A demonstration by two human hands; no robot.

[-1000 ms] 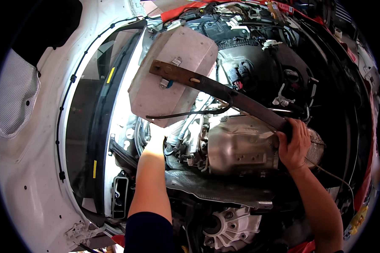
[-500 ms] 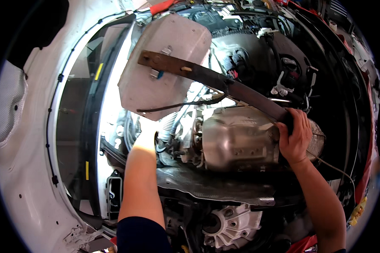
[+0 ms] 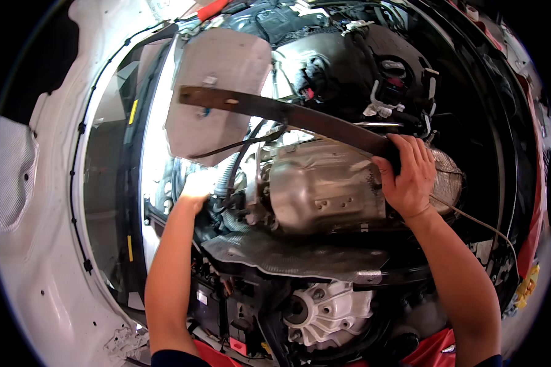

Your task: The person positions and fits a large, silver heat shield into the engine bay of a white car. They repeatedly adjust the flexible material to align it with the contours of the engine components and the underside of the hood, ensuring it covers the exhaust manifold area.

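Observation:
My right hand [image 3: 412,174] is closed round the right end of a long brown flat metal bar [image 3: 330,126] above the engine bay. Across the bar's left part lies a pale grey angular panel [image 3: 229,64], with strong light showing around its edges. A thin dark cable [image 3: 232,145] hangs under the bar. My left hand [image 3: 199,185] reaches beside the panel's lower edge, near a ribbed hose [image 3: 225,174]; glare washes out its fingers. Below the bar sits a shiny metal heat shield [image 3: 321,189], left of my right hand.
Nearer me are a dark heat-shield sheet [image 3: 294,257] and a pale cast housing [image 3: 330,315]. Black engine parts [image 3: 315,73] and hoses fill the far side. The windscreen [image 3: 113,196] and white bonnet [image 3: 49,257] border the left. A thin cable [image 3: 474,235] runs at right.
The whole view has shifted a little. The bar lies flatter, its left end lower against the engine, and the panel looks narrower. More of my left forearm shows; my right hand keeps its grip.

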